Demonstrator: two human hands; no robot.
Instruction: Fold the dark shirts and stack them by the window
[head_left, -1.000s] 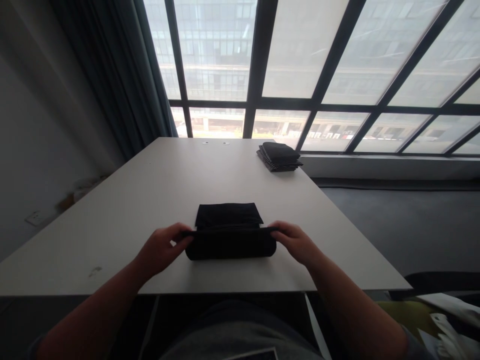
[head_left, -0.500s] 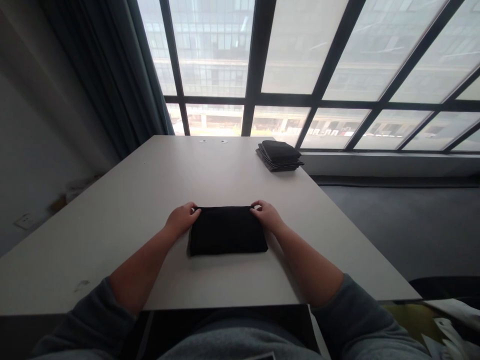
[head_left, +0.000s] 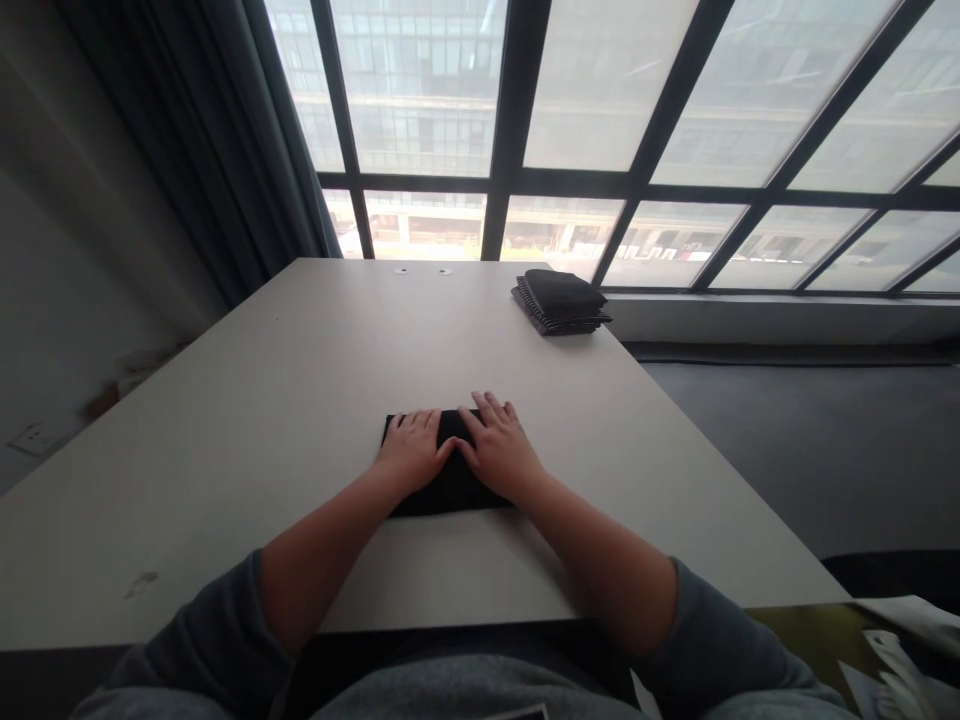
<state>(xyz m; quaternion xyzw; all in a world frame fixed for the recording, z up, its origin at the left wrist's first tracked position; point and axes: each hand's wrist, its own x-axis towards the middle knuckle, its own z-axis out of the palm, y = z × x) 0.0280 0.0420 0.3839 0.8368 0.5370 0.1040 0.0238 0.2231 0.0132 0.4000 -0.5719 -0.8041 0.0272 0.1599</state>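
A folded black cloth (head_left: 450, 490) lies flat on the white table in front of me, partly covered by both hands. My left hand (head_left: 414, 450) rests palm down on its left half, fingers stretched toward the far edge. On the right half lies my right hand (head_left: 499, 445), also flat, with its fingers spread and their tips at the far edge. The two thumbs almost meet near the middle of the cloth. Neither hand grips it.
A stack of folded dark cloths (head_left: 562, 302) sits at the far right edge of the white table (head_left: 300, 380). Behind the table stand a large window (head_left: 570, 185) and a dark curtain (head_left: 202, 140). A white object (head_left: 896, 660) is at the lower right.
Both hands have let go of the cloth's far corners and moved inward. They now lie flat on top of it. The stack has stayed in place.
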